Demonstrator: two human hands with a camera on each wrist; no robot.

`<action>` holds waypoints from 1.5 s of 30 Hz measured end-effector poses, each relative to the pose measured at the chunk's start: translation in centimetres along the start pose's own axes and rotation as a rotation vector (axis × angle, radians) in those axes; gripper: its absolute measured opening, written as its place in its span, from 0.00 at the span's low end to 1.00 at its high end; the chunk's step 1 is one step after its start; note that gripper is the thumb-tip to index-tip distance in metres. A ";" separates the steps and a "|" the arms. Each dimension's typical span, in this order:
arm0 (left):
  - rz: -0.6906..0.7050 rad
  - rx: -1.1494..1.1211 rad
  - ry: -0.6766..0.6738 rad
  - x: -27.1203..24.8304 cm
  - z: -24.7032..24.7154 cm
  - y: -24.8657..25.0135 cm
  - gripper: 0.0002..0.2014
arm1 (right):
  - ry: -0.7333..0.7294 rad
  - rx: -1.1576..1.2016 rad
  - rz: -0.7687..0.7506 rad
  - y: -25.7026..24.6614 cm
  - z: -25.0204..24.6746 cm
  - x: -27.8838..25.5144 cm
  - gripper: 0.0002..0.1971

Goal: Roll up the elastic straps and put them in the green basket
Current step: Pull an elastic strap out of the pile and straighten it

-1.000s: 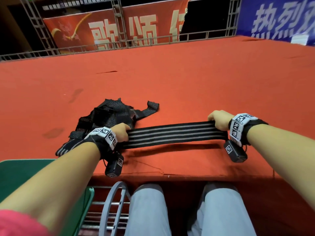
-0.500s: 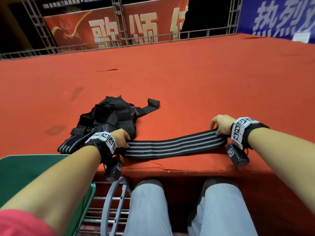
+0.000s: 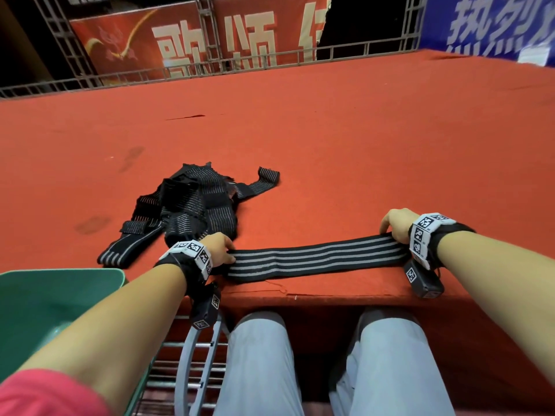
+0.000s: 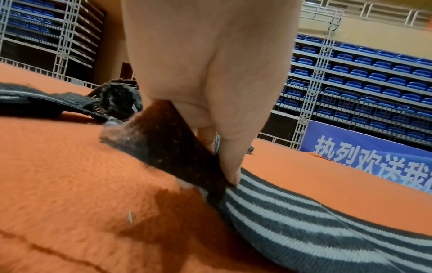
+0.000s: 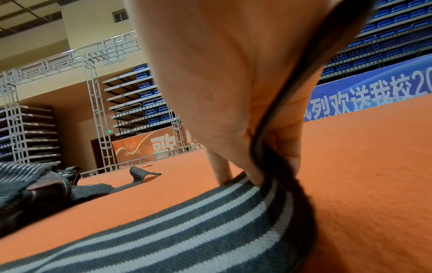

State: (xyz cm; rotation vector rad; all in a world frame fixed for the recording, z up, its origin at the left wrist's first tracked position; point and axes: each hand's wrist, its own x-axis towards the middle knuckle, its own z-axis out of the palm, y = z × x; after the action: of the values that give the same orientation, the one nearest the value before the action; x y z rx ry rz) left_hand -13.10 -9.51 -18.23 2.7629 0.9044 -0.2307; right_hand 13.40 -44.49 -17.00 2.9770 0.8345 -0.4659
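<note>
Fingers of left hand pinching one end of striped elastic strap, dark end tab lifted beneath thumb. Fingers of right hand curled onto opposite end, pressing it to red carpet. Strap stretched flat between both sets of fingertips, near carpet edge. Pile of unrolled straps just beyond left fingers. Green basket below and left of left hand, off carpet.

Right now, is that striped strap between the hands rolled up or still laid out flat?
Laid out flat: the striped strap stretches along the red table, left hand and right hand gripping its ends.
</note>
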 end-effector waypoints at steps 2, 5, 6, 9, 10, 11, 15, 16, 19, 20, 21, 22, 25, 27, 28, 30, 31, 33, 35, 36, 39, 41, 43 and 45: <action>0.004 0.013 0.007 0.0 0.1 0.3 0.18 | -0.005 0.000 0.019 0.2 0.1 -0.1 0.22; 0.002 0.049 0.020 -0.1 0.1 0.7 0.16 | 0.019 0.007 0.032 0.1 0.4 -0.2 0.20; 0.001 0.048 0.023 -0.1 0.1 0.9 0.16 | 0.032 0.014 0.025 -0.1 0.5 -0.1 0.20; 0.031 0.027 0.027 -0.1 0.0 1.8 0.16 | 0.052 0.024 -0.048 -1.9 0.2 -0.2 0.19; 0.058 0.014 0.022 -0.1 0.0 2.3 0.16 | 0.054 0.030 -0.089 -2.8 0.0 -0.3 0.19; 0.086 -0.003 0.010 0.0 0.0 2.8 0.17 | 0.048 0.041 -0.134 -3.9 -0.1 -0.5 0.19; 0.168 -0.067 -0.064 0.1 0.5 4.8 0.19 | 0.005 0.133 -0.318 -8.5 -0.1 -1.0 0.20; 0.180 -0.075 -0.074 0.1 0.7 5.2 0.20 | -0.011 0.155 -0.361 -9.7 0.1 -1.1 0.19; 0.187 -0.100 -0.108 0.2 1.4 6.0 0.21 | -0.049 0.176 -0.459 -12.8 0.7 -1.3 0.20; 0.185 -0.099 -0.118 0.2 1.6 6.1 0.23 | -0.056 0.168 -0.482 -13.7 0.9 -1.3 0.21; 0.183 -0.088 -0.123 0.2 1.9 6.2 0.24 | -0.060 0.151 -0.501 -14.4 1.2 -1.3 0.22; 0.181 -0.068 -0.118 0.3 2.1 6.2 0.26 | -0.065 0.129 -0.514 -15.0 1.4 -1.3 0.23; 0.174 0.023 -0.083 0.1 2.6 6.1 0.28 | -0.095 0.045 -0.521 -15.9 2.3 -1.1 0.24; 0.163 0.046 -0.078 0.3 2.8 5.9 0.28 | -0.098 0.014 -0.515 -15.9 2.7 -0.8 0.25; 0.157 0.049 -0.081 0.3 2.9 5.9 0.28 | -0.093 0.013 -0.510 -15.9 2.8 -0.6 0.25; 0.154 0.055 -0.091 0.5 2.9 5.9 0.28 | -0.085 0.011 -0.502 -15.9 2.9 -0.5 0.25; 0.153 0.058 -0.091 0.5 3.0 5.9 0.28 | -0.082 0.007 -0.499 -15.9 3.0 -0.4 0.25; 0.152 0.062 -0.079 0.6 3.1 6.0 0.28 | -0.076 0.000 -0.491 -15.9 3.1 -0.4 0.25; 0.145 0.070 -0.066 0.4 3.0 6.2 0.29 | -0.075 -0.004 -0.480 -15.9 3.2 -0.4 0.25; 0.144 0.074 -0.066 0.3 2.9 6.3 0.29 | -0.079 -0.005 -0.477 -15.9 3.2 -0.4 0.25; 0.169 0.080 -0.090 0.0 2.4 6.3 0.27 | -0.096 0.008 -0.476 -16.1 2.8 -0.8 0.23; 0.180 0.074 -0.070 -0.2 1.6 6.1 0.22 | -0.089 0.038 -0.469 -16.5 2.2 -1.1 0.22; 0.156 0.043 -0.008 -0.3 0.3 5.4 0.18 | -0.074 0.071 -0.467 -17.4 1.1 -1.2 0.22; 0.127 0.015 0.043 -0.5 -1.6 4.3 0.16 | -0.047 0.089 -0.484 -18.7 -0.4 -1.2 0.22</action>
State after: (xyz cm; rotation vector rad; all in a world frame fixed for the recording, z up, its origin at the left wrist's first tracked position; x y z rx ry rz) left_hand -10.78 -12.77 -15.88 2.8358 0.7365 -0.1576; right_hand 2.92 -29.01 -15.08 2.8053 1.5739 -0.5904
